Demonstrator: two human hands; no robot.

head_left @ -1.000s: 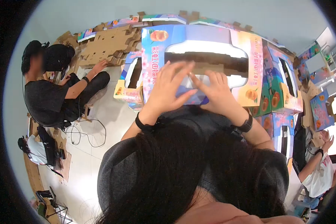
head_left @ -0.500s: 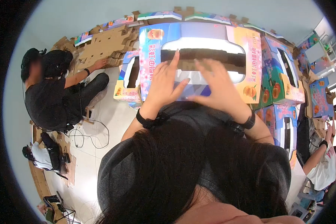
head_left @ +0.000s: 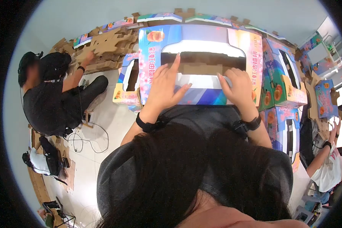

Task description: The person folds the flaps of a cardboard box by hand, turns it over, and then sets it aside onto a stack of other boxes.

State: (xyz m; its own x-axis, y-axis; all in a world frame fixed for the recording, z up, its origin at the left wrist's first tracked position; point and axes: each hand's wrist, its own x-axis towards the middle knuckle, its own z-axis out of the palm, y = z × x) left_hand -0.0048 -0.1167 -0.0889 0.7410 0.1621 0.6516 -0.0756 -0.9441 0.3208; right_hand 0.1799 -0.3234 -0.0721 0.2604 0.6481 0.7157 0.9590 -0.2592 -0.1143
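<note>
A printed cardboard fruit box [head_left: 201,34] stands right in front of me, with a wide cut-out in its top and peach pictures at the corners. My left hand [head_left: 165,87] rests over the left front of this box, fingers spread, index finger pointing up across the cut-out and thumb stretched toward the right. Over the right front corner of the opening lies my right hand [head_left: 238,89], its fingers slightly bent on the edge and its thumb held apart. White and brown inner cardboard shows through the cut-out between them.
Similar boxes stand at the left [head_left: 129,79] and at the right [head_left: 283,72]. Flat brown cardboard [head_left: 106,49] is piled at the back left. A seated person [head_left: 49,98] reaches toward that pile. Another person [head_left: 328,167] is at the far right, and a cable [head_left: 106,138] lies on the floor.
My right hand has moved right and down onto the right front corner of the box opening. My left hand stays nearly in place. The seated person's arm has shifted left.
</note>
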